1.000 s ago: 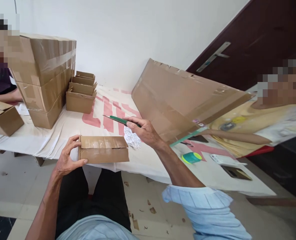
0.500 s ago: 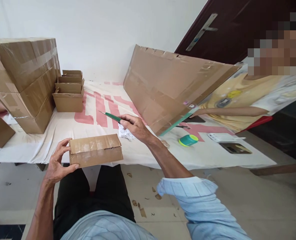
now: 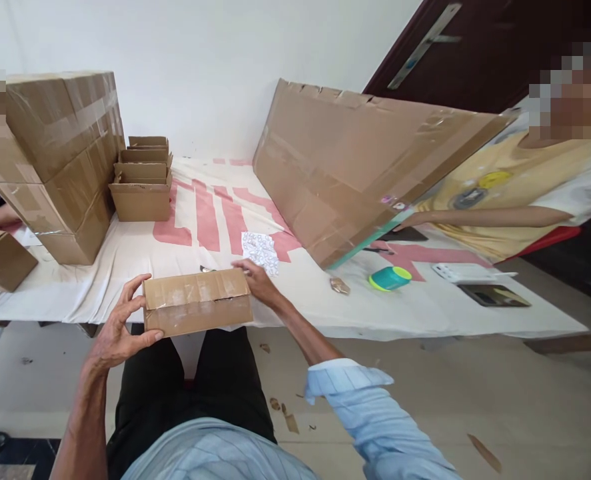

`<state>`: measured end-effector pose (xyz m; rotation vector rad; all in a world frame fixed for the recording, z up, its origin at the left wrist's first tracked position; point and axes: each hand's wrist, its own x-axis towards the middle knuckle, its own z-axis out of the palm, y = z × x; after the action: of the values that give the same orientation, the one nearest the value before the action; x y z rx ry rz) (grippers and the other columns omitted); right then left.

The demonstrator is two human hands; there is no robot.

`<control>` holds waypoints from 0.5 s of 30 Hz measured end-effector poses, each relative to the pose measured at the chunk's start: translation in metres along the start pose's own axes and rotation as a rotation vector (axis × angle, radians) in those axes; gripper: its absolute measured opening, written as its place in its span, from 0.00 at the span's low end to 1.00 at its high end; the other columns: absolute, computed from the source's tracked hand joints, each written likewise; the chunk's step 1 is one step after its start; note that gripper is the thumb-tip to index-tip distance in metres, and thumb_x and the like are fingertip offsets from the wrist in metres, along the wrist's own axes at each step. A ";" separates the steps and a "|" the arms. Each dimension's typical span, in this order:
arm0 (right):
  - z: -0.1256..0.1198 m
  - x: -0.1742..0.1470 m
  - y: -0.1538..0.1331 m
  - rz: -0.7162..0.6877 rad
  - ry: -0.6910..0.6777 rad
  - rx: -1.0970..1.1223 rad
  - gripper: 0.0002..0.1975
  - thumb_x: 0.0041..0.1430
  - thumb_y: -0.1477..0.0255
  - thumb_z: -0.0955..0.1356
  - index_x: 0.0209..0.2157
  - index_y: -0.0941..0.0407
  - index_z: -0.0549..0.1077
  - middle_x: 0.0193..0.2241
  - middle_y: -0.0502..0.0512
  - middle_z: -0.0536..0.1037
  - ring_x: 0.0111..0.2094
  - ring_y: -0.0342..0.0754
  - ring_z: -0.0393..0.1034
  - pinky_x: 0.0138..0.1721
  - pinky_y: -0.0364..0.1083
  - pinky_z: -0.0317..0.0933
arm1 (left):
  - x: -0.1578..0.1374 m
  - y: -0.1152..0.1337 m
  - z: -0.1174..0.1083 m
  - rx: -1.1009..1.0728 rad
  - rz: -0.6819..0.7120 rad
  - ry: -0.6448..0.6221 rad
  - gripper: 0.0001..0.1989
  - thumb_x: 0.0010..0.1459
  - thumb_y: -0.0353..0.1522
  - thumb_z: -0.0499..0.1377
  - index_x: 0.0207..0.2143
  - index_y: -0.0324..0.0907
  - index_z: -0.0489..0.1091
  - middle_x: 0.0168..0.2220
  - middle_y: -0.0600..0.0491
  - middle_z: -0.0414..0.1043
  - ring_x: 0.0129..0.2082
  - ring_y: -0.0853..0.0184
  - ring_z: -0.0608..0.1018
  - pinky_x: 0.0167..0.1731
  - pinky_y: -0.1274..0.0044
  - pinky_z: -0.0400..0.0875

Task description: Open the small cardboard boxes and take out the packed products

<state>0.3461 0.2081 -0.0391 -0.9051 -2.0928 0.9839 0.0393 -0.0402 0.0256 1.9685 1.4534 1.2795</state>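
A long, narrow cardboard box with a taped top is held near the front edge of the table. My left hand grips its left end, thumb in front and fingers along the end. At the box's right far corner, my right hand is closed, with part of its fingers hidden by the box. Just behind the box's far edge shows a small dark tip, perhaps the end of the utility knife; the rest is hidden. A patterned paper sheet lies on the cloth beyond my right hand.
Taped cartons are stacked at left, beside several open small boxes. A large cardboard panel leans at right, near a seated person's arm. A teal tape roll, a white power strip and a phone lie right.
My right hand has moved down and left to the box's far corner. The green utility knife it held in plain sight is now mostly or wholly hidden. My left hand keeps its grip.
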 end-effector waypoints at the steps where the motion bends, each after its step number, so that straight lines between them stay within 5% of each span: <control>1: -0.005 0.001 -0.008 0.001 0.028 0.027 0.25 0.65 0.48 0.66 0.45 0.55 0.79 0.42 0.61 0.80 0.45 0.56 0.75 0.46 0.55 0.72 | 0.001 0.000 -0.001 -0.001 -0.002 -0.002 0.18 0.62 0.40 0.71 0.52 0.49 0.74 0.74 0.41 0.55 0.73 0.47 0.62 0.70 0.49 0.60; 5: -0.028 0.000 -0.060 -0.168 -0.062 0.051 0.25 0.67 0.50 0.69 0.58 0.49 0.76 0.59 0.59 0.76 0.62 0.59 0.70 0.61 0.59 0.68 | 0.009 -0.001 -0.004 -0.007 -0.049 -0.021 0.22 0.61 0.42 0.72 0.55 0.48 0.75 0.73 0.40 0.56 0.73 0.45 0.62 0.71 0.50 0.59; 8: -0.031 -0.010 -0.094 -0.325 -0.208 -0.126 0.31 0.60 0.56 0.77 0.63 0.48 0.74 0.61 0.60 0.75 0.63 0.61 0.69 0.65 0.62 0.65 | 0.014 0.000 -0.006 -0.019 -0.108 -0.044 0.27 0.59 0.45 0.72 0.57 0.47 0.76 0.72 0.39 0.57 0.73 0.44 0.61 0.72 0.52 0.59; 15: -0.019 -0.008 -0.095 -0.471 -0.139 -0.256 0.25 0.66 0.59 0.74 0.61 0.50 0.76 0.57 0.63 0.80 0.59 0.62 0.74 0.62 0.64 0.70 | 0.023 0.004 -0.008 -0.046 -0.161 -0.075 0.32 0.59 0.48 0.71 0.63 0.49 0.74 0.70 0.41 0.58 0.73 0.44 0.60 0.73 0.51 0.55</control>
<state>0.3357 0.1632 0.0467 -0.4285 -2.4335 0.5532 0.0356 -0.0232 0.0426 1.8096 1.4986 1.1471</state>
